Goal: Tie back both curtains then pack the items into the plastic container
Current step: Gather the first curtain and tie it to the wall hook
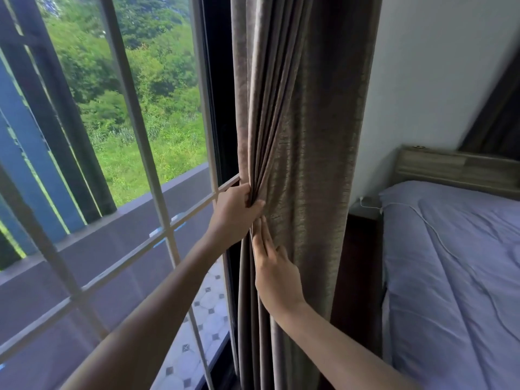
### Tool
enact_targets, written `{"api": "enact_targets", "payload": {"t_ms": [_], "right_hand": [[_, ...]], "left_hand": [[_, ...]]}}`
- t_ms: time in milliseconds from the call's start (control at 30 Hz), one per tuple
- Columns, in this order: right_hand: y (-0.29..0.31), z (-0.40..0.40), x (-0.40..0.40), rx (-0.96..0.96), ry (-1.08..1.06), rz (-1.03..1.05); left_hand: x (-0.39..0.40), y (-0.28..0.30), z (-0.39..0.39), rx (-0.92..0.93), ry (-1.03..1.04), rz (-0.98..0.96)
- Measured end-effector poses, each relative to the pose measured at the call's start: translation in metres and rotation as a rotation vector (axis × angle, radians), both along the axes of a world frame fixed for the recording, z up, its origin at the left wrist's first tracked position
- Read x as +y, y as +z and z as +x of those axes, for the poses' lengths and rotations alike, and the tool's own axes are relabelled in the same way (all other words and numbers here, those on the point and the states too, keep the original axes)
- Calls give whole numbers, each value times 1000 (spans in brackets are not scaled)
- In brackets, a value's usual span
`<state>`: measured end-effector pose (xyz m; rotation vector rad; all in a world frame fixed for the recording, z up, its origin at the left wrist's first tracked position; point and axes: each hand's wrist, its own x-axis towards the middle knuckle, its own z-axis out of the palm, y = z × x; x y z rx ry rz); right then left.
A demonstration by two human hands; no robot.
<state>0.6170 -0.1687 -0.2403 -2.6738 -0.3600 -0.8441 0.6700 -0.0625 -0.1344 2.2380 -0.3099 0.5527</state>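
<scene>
Beside the window, left hand (235, 211) bunches curtain (304, 122); right hand (277, 273) touches it.

The curtain (304, 114) runs out of the top and bottom edges. The left hand (235, 212) has its fingertips buried in the folds (thumb alone showing). The bed (455, 277) is cropped at right.

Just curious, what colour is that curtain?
Taupe, a greyish brown, on the curtain; seen in the head view.
</scene>
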Motion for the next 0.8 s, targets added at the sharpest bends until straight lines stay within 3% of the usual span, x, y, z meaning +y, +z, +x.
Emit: {"api": "enact_targets", "payload": {"t_ms": [133,200,400,533,667,800], "right_hand": [[8,-5,-11,61,76,7],[17,-5,-26,89,126,119],[69,71,-115,-308,-11,584],[115,142,-161,-44,-18,774],[117,195,-179,204,174,915],[109,213,-174,211,233,843]], "left_hand": [[4,-7,8,-8,-23,-25],[7,-10,13,-22,-25,-43],[10,-17,21,15,-87,-117],[7,-13,22,70,-131,-203],[2,-7,22,183,-165,-318],[-6,-1,19,214,-167,-387]]}}
